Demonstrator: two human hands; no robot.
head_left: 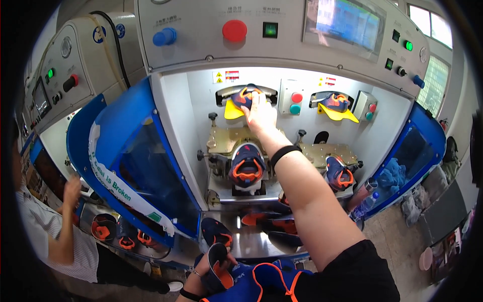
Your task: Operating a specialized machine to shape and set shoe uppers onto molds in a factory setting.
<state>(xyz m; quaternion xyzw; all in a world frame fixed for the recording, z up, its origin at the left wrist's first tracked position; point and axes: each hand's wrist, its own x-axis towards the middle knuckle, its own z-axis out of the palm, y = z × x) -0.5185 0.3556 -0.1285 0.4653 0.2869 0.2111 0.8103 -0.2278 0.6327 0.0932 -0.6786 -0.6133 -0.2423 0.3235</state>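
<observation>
— The upper shoe?
— Navy with orange trim; pressed toe-first into the left slot, above a yellow pad.
— And the lower one?
— Navy shoe upper with orange lining; held low, opening upward.

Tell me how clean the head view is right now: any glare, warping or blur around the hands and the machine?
Head view: fisheye bends the machine's panel edges toward a dark rim; glare washes out the screen and the windows at upper right; the steel tray mirrors shoes; right hand and left hand look sharp.
</observation>
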